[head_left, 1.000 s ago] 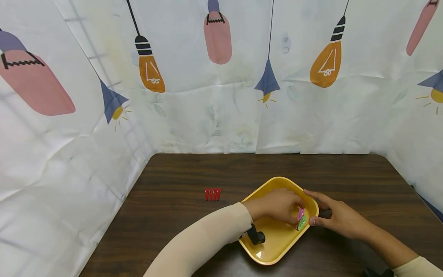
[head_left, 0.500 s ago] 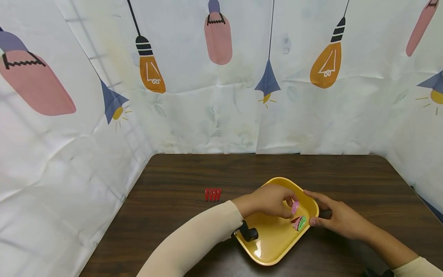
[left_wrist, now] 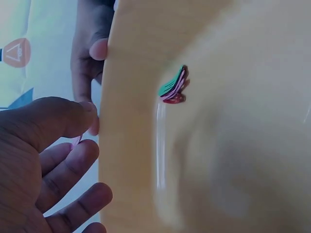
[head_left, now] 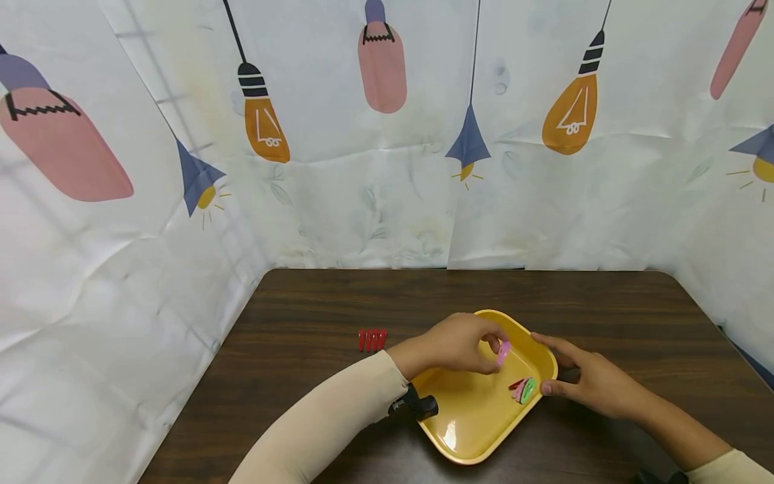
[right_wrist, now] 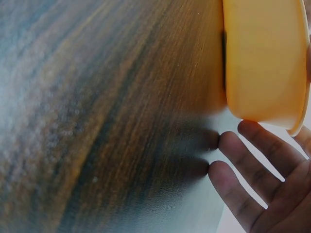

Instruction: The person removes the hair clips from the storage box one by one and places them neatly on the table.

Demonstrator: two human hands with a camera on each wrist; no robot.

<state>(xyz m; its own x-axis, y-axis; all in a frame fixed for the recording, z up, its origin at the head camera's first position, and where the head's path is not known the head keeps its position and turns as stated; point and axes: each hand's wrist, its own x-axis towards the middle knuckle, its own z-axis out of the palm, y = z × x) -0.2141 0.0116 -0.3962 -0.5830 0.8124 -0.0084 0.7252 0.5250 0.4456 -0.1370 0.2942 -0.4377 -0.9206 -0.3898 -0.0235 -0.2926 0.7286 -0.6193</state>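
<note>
My left hand pinches a pink hair clip between thumb and fingers, over the far left part of a yellow tray. In the left wrist view only a sliver of that pink clip shows behind the fingers. Inside the tray, a small cluster of hair clips in green, pink and red lies near the right wall. My right hand rests at the tray's right corner, thumb and index finger spread along the rim. Its other fingers extend loosely under and beside the outer wall in the right wrist view.
Several red hair clips lie in a neat row on the dark wooden table, left of the tray. A printed white cloth hangs behind the table and along its sides.
My left hand has lifted the pink hair clip off the cluster and carried it left and slightly away, uncovering the remaining clips. The right hand and tray have stayed put.
</note>
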